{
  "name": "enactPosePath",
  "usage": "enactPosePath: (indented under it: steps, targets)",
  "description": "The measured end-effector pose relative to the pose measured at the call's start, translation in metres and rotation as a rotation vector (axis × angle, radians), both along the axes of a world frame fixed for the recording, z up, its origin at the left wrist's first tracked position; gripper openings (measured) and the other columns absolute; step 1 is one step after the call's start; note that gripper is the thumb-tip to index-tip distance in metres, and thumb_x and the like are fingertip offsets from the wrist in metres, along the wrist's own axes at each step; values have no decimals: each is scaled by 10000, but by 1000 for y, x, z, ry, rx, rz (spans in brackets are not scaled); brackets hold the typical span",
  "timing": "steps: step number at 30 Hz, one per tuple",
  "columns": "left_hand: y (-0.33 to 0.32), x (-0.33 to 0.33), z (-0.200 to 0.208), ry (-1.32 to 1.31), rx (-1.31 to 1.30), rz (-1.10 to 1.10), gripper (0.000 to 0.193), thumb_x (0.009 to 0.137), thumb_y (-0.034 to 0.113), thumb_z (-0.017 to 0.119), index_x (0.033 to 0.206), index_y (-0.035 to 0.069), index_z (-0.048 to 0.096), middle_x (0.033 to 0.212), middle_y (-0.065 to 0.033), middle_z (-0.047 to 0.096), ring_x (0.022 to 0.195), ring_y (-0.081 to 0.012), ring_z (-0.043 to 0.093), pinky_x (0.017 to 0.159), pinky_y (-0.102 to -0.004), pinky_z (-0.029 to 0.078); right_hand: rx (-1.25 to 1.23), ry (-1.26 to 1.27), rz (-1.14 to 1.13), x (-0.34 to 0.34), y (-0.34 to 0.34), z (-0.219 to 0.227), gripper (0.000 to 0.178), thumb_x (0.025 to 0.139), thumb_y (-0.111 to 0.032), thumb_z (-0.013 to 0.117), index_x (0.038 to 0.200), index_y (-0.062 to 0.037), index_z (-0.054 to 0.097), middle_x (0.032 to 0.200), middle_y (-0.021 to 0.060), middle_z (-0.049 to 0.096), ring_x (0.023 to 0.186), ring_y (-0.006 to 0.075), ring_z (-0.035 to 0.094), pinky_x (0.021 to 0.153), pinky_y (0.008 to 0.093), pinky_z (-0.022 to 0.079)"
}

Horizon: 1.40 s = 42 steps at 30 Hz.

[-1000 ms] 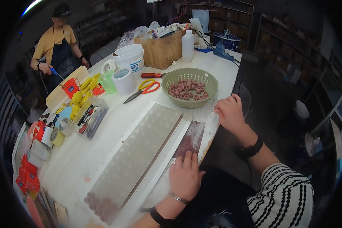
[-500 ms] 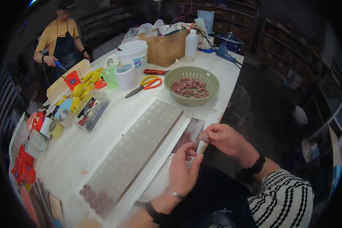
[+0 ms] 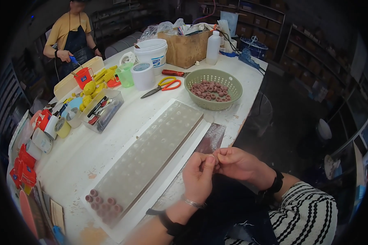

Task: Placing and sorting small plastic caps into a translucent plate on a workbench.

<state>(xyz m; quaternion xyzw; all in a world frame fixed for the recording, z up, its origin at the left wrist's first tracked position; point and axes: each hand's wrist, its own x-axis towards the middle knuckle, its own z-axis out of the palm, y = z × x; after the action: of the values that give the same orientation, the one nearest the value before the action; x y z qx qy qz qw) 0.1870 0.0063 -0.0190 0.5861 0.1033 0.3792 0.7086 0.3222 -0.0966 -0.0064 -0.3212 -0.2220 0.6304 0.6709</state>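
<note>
In front of me, near the table edge, my left hand [image 3: 198, 176] and my right hand [image 3: 240, 164] meet, fingers closed in a pinch. Between the fingertips is a small brownish piece, mostly hidden by them. Left of my hands lies a long grey slab [image 3: 151, 141] with pale round marks. Several small reddish-brown hollow pieces [image 3: 111, 201] cluster on its near end. Beyond the slab, a green perforated basket [image 3: 195, 96] contains many more such pieces. A dark, dusty sheet [image 3: 213, 136], perhaps sandpaper, lies just beyond my hands.
Orange-and-yellow-handled scissors [image 3: 161, 87], a white tub [image 3: 143, 76], a white bucket [image 3: 150, 52] and a cardboard box [image 3: 186, 49] stand farther back. A clear tool box [image 3: 102, 112] and several cups line the left side. Another person [image 3: 71, 36] stands at the far left.
My left hand's loosely open fingers have closed and met the right hand's. My right hand has dropped slightly with the small piece. The view has shifted a little.
</note>
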Motion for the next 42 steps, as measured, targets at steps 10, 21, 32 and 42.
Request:
enactPosePath:
  steps: [10,21,32,42]
  targets:
    - [1,5,5,74,213,146,174,1024,165,605,1057,-2,640,881,-69,686,784,-110,639,726,-267,522,-145,105,-64,0,6,12,187,960,-239,665,1015,-60,671,1009,22,644,933,148,557,925,333,441]
    - [-7,0,-5,543,1108,-278,302,980,337,571,870,81,688,858,-117,703,863,-329,686,756,-469,507,71,-753,138,-30,116,97,143,957,-112,695,1041,-1,661,1074,94,688,953,137,639,868,293,527]
    - [-33,8,-33,598,1477,-404,187,855,278,697,874,128,807,928,-80,756,1006,-261,668,887,-380,490,211,-1124,532,-158,223,50,70,931,-36,676,985,9,679,974,54,713,936,117,648,846,281,519]
    - [-34,12,-16,707,1597,-417,282,923,185,579,1123,164,777,1169,-44,740,1134,-233,663,988,-406,439,759,-1519,398,-168,232,35,92,857,-24,704,940,-21,666,1020,108,691,905,303,664,785,369,536]
